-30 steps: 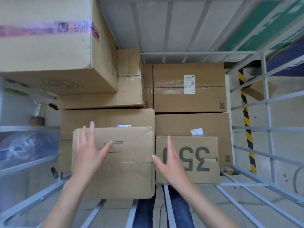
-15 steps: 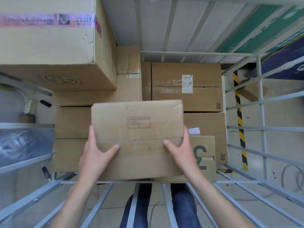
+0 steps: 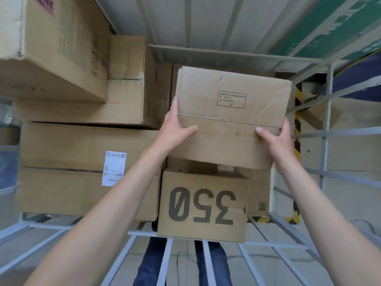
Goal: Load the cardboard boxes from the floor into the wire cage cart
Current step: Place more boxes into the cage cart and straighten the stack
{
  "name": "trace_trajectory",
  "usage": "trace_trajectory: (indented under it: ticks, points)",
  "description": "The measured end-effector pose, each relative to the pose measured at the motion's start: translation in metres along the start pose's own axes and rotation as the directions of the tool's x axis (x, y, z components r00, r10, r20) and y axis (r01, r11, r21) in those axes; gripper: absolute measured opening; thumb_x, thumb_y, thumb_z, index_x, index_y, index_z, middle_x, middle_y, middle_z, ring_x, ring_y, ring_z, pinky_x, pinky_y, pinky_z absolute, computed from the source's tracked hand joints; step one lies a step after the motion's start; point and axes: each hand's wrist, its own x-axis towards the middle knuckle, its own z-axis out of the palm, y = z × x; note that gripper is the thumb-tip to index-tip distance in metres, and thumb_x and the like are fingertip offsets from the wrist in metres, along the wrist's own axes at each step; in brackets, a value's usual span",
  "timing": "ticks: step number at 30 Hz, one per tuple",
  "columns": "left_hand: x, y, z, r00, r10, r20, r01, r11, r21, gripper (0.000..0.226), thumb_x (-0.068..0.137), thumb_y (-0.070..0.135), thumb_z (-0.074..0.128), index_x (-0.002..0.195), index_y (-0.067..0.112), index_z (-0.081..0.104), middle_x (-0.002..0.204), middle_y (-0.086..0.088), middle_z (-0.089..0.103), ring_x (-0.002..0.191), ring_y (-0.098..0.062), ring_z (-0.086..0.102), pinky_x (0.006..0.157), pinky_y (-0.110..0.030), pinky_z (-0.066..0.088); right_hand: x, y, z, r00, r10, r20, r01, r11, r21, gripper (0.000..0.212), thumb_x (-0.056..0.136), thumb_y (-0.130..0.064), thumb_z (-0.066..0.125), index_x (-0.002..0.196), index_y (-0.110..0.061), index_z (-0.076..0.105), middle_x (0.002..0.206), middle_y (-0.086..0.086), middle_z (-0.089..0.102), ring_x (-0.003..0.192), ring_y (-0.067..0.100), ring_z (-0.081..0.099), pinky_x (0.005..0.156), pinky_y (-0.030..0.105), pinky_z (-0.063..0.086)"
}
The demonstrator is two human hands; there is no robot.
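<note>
Plain tan cardboard box (image 3: 231, 118) with a black printed frame, a tan box (image 3: 203, 205) marked with black "350", a white label (image 3: 114, 168) on another, grey cage bars (image 3: 325, 133), yellow-and-black striped tape (image 3: 297, 120), dark blue trousers (image 3: 150, 263).

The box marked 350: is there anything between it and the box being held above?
Head view: the held box, gripped by left hand and right hand, hangs above the 350 box; another box's top shows between.

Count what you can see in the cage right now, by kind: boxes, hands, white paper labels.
Cardboard boxes: 7, counting the held box, the 350 box and the labelled box; stacked ones behind may hide more
Hands: 2, left hand and right hand
White paper labels: 1
Total: 10
</note>
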Motion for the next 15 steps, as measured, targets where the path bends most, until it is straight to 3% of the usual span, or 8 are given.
trace_trajectory:
  ticks: [3, 6, 10, 15]
  points:
    - [0.005, -0.032, 0.033, 0.985, -0.170, 0.020, 0.170, 0.983, -0.067, 0.099, 0.089, 0.045, 0.068, 0.159, 0.028, 0.000, 0.166, 0.000, 0.014, 0.151, -0.018, 0.019, 0.118, -0.036, 0.019, 0.024, 0.038, 0.013, 0.991, 0.090, 0.100, -0.086, 0.995, -0.044, 0.089, 0.086, -0.033, 0.076, 0.156, -0.029, 0.020, 0.149, -0.001, 0.046, 0.132, 0.021, 0.046, 0.108, 0.046, 0.039]
    - [-0.005, -0.066, 0.053, 0.947, -0.312, -0.076, 0.306, 0.948, -0.089, 0.091, 0.091, 0.049, 0.063, 0.160, 0.027, 0.007, 0.166, -0.002, 0.015, 0.152, -0.021, 0.017, 0.122, -0.042, 0.016, 0.030, 0.075, 0.036, 0.964, 0.179, 0.196, -0.163, 0.982, -0.095, 0.095, 0.090, -0.026, 0.073, 0.159, -0.023, 0.007, 0.156, 0.003, 0.039, 0.139, 0.025, 0.041, 0.113, 0.042, 0.032]
    - [-0.014, -0.084, 0.057, 0.936, -0.310, -0.170, 0.306, 0.951, -0.046, 0.084, 0.092, 0.048, 0.061, 0.159, 0.031, 0.013, 0.166, 0.001, 0.014, 0.152, -0.017, 0.012, 0.121, -0.040, 0.014, 0.031, 0.096, 0.050, 0.957, 0.189, 0.219, -0.168, 0.980, -0.109, 0.097, 0.092, -0.028, 0.071, 0.159, -0.028, 0.001, 0.158, 0.001, 0.035, 0.142, 0.023, 0.038, 0.118, 0.047, 0.030]
    - [-0.016, -0.084, 0.046, 0.934, -0.328, -0.142, 0.328, 0.944, -0.021, 0.074, 0.098, 0.039, 0.056, 0.159, 0.029, 0.016, 0.166, 0.002, 0.017, 0.152, -0.018, 0.013, 0.123, -0.042, 0.013, 0.034, 0.092, 0.052, 0.938, 0.220, 0.268, -0.162, 0.961, -0.223, 0.102, 0.092, -0.037, 0.069, 0.158, -0.026, -0.009, 0.161, 0.002, 0.030, 0.144, 0.026, 0.036, 0.118, 0.048, 0.030]
